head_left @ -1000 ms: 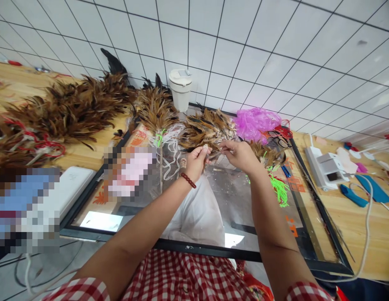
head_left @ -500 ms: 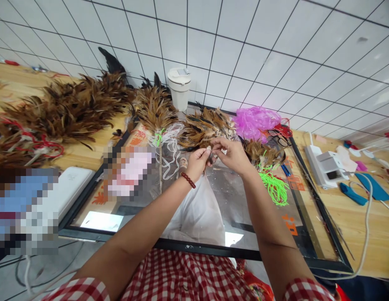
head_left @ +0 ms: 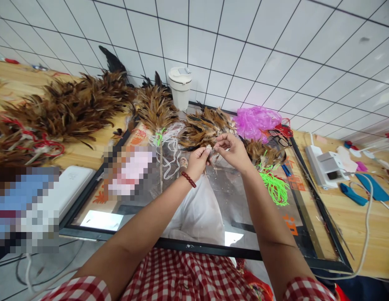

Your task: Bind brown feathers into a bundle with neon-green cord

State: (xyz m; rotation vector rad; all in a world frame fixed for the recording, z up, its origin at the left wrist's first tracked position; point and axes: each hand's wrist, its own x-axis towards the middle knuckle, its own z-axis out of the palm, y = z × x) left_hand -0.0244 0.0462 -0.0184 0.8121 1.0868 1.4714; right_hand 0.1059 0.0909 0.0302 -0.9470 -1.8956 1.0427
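Over the dark-framed glass panel (head_left: 244, 196) both hands work close together. Thumb and fingers of my left hand (head_left: 197, 162), with a dark red bead bracelet (head_left: 188, 179) at its wrist, pinch a small bunch of feathers whose pale ends stick up. Just right of it, my right hand (head_left: 234, 154) is closed in a pinch, curled fingers near those ends; what it holds, if anything, is too small to make out. Behind the hands lies a pile of brown feathers (head_left: 207, 125). White cloth (head_left: 200, 213) lies on the glass below them.
A feather duster (head_left: 158, 110) lies left, near white string (head_left: 172, 152) and a white lidded cup (head_left: 180, 88). More feather dusters (head_left: 75, 104) cover the left table. At right are a pink plastic bag (head_left: 257, 121), green string (head_left: 274, 188), a white power strip (head_left: 321, 166) and its cable.
My right hand has drawn slightly right, away from my left hand, its fingers more lifted. My left hand keeps its pinch in nearly the same place.
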